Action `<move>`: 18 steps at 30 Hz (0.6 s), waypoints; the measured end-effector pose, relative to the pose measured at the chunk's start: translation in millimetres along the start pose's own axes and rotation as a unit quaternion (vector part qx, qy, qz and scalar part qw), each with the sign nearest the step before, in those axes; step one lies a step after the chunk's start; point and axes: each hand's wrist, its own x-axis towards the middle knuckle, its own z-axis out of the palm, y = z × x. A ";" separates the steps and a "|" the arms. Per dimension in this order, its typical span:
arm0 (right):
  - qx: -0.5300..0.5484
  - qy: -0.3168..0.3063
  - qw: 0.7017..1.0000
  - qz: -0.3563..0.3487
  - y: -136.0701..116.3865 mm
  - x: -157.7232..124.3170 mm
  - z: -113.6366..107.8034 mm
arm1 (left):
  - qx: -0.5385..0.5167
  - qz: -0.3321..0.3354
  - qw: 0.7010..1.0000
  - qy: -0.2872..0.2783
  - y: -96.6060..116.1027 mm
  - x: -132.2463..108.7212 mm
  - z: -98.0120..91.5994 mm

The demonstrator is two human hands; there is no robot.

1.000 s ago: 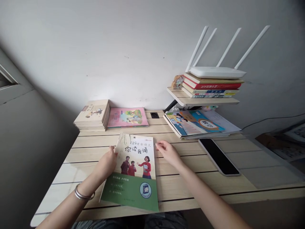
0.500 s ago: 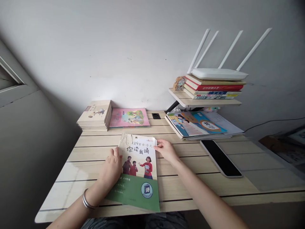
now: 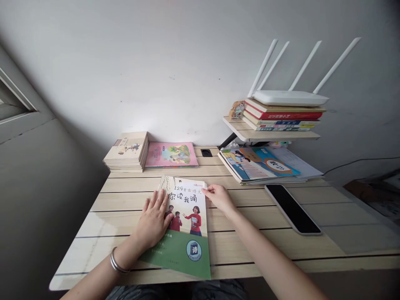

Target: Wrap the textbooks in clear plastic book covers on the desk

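A green and white book with Chinese writing and pictured people on its cover lies closed in the middle of the wooden desk. My left hand rests flat on the book's left half, fingers stretched out. A silver bracelet is on that wrist. My right hand pinches the cover's right edge near the top corner with its fingertips.
A stack of beige books and a pink book lie at the back left. A dark phone lies to the right. Colourful books sit under a small shelf holding several books and a white router.
My left hand slid from the book's left edge onto the cover and flattened out. My right hand closed on the right edge. The book shifted slightly.
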 end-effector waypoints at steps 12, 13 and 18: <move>-0.002 -0.008 1.000 0.020 -0.8 -0.1 -1.9 | -0.456 -0.302 0.837 0.004 -34.5 46.7 -23.5; 0.004 -0.009 1.000 0.019 0.0 0.4 -1.5 | -0.457 -0.299 0.838 -0.010 -34.9 51.4 -27.3; 0.024 -0.007 1.000 0.016 2.0 0.4 -0.4 | -0.446 -0.286 0.847 -0.052 -31.0 64.4 -34.1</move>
